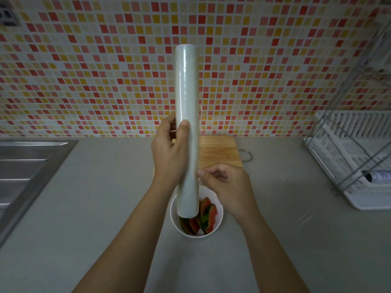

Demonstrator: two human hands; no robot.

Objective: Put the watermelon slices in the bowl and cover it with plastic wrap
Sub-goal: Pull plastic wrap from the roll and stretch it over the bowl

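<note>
Plastic wrap roll [187, 92] stands upright in the left hand [167, 153], fingers curled round it and thumb across its front. The right hand [226, 182] pinches its edge below that thumb. Under both hands, watermelon slices [208, 212] sit in the white bowl [219, 216].

The plastic wrap roll [187, 123] hides part of the bowl [219, 216] and watermelon slices [212, 212].

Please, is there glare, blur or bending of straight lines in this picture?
Head view: dim light, darker toward the corners; a glare stripe runs along the white roll of plastic wrap; the wide lens bends the rows of the orange and red mosaic tile wall; the white dish rack with a wire frame looks smeared.
</note>
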